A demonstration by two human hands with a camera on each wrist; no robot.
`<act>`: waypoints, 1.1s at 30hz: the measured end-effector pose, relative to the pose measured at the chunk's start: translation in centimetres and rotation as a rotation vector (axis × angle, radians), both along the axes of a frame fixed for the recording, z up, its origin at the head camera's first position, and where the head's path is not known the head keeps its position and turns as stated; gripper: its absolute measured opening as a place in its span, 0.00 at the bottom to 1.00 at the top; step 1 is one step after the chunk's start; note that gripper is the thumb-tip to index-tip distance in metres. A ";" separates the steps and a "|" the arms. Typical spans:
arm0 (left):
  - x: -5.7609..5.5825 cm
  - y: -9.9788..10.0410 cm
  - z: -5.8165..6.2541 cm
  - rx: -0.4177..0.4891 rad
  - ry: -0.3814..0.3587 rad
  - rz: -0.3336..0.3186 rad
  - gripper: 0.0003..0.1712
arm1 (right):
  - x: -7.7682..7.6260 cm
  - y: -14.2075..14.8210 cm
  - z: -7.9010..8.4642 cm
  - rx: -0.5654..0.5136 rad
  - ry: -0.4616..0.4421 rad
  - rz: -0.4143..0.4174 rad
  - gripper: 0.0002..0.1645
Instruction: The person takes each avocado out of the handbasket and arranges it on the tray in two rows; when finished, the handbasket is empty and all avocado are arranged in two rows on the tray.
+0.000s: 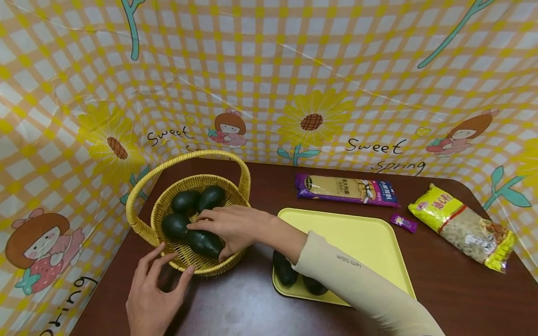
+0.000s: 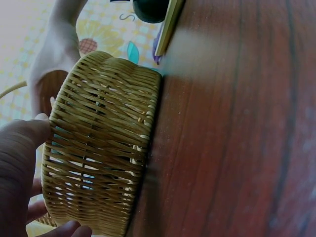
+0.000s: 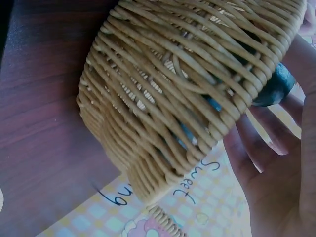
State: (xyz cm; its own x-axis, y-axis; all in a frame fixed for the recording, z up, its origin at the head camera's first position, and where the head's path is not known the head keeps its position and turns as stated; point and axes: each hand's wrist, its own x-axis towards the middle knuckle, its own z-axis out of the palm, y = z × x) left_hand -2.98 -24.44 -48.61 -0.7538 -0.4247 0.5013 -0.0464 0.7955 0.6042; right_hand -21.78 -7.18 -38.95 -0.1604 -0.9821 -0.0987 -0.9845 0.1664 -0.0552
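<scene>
My right hand (image 1: pixel 239 228) reaches into a yellow wicker basket (image 1: pixel 206 270) and grips a dark green avocado (image 1: pixel 203 243) between its thumb and fingers. Several avocados lie in the basket, among them one at the back left (image 1: pixel 185 202) and one at the back right (image 1: pixel 212 197). At the basket's near left side, my left hand (image 1: pixel 153 289) rests its spread fingertips against the rim. The left wrist view shows its thumb (image 2: pixel 37 129) touching the wicker. In the right wrist view, the basket wall (image 3: pixel 182 89) hides most of the avocado (image 3: pixel 276 89) by my right hand.
A yellow tray (image 1: pixel 357 242) lies right of the basket, with two avocados (image 1: pixel 285 269) near its front left corner, partly hidden by my right sleeve. Behind and beside it are a pasta pack (image 1: pixel 344 190), a small purple packet (image 1: pixel 403 223) and a yellow bag (image 1: pixel 462 228).
</scene>
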 end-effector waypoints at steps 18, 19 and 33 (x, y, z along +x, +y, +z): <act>0.1 0.2 0.1 0.016 -0.026 0.016 0.25 | 0.0 2.2 0.3 -0.123 -0.004 -0.036 0.64; 0.1 0.2 0.1 0.016 -0.024 0.015 0.25 | 0.0 2.3 0.4 -0.132 -0.004 -0.039 0.64; 0.1 0.2 0.1 0.014 -0.011 0.009 0.25 | -0.3 5.1 1.3 -0.210 0.010 -0.110 0.64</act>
State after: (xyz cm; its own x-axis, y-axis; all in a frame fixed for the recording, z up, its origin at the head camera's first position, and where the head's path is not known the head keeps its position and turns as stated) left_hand -2.93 -24.19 -48.48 -0.7556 -0.4385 0.4866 -0.0603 0.7863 0.6150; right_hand -22.08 -2.07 -37.68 -0.2677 -0.9574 0.1081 -0.9617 0.2587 -0.0905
